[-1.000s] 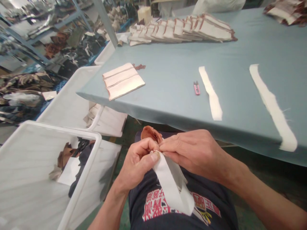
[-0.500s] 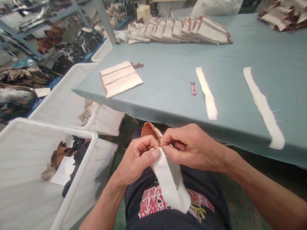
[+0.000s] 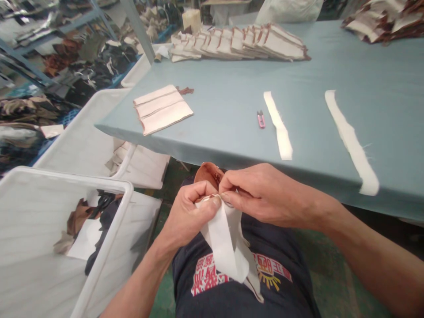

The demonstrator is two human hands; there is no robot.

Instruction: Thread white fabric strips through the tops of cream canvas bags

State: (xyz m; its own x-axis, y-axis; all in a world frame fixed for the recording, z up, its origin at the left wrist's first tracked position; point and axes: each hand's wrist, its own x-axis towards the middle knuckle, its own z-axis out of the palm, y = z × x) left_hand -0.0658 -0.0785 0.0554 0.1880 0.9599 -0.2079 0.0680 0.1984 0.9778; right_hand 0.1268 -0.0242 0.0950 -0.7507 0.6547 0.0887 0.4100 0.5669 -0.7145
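Note:
Over my lap, my left hand (image 3: 195, 212) is closed on a piece of white fabric (image 3: 228, 251), pinching its upper edge between thumb and fingers. My right hand (image 3: 251, 190) pinches the same edge just beside it, and the thumbs nearly meet. The white cloth hangs down in a folded strip from both hands. Behind the fingers a brown, leather-like part (image 3: 208, 171) shows, seemingly joined to the white cloth; the join is mostly hidden by my fingers. Pink thread snips (image 3: 261, 119) lie on the table beyond, beside a short white fabric strip (image 3: 278, 128).
On the blue-green table (image 3: 225, 97) are a longer white strip (image 3: 353, 143), a flat stack of cream panels (image 3: 162, 109), a fanned row of white pieces (image 3: 235, 44) and a brown-and-white heap (image 3: 380, 22). A white bin (image 3: 29, 212) with scraps stands at left.
Both hands have risen slightly with the cloth, whose hanging part has swung left and opened out. More of the brown part shows. The view has shifted a little to the right.

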